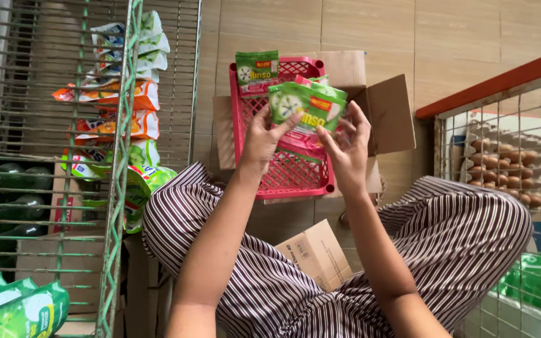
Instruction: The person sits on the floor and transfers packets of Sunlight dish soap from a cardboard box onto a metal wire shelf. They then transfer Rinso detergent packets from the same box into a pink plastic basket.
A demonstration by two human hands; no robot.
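I see a green wire rack (117, 188) along the left, hung with strips of orange and green sachets (126, 100), and a mesh cage with trays of brown eggs (502, 166) at the right. Between them an open cardboard box (383, 106) sits on the floor with a pink plastic crate (283, 172) on it. Over the crate's middle my left hand (261, 141) and right hand (349, 147) both grip a bunch of green detergent sachets (305, 106), fingers closed on its lower edges. The bunch's long axis runs up the view, tops pointing away from me, tilted slightly right. One more green sachet (257, 70) leans at the crate's far left corner.
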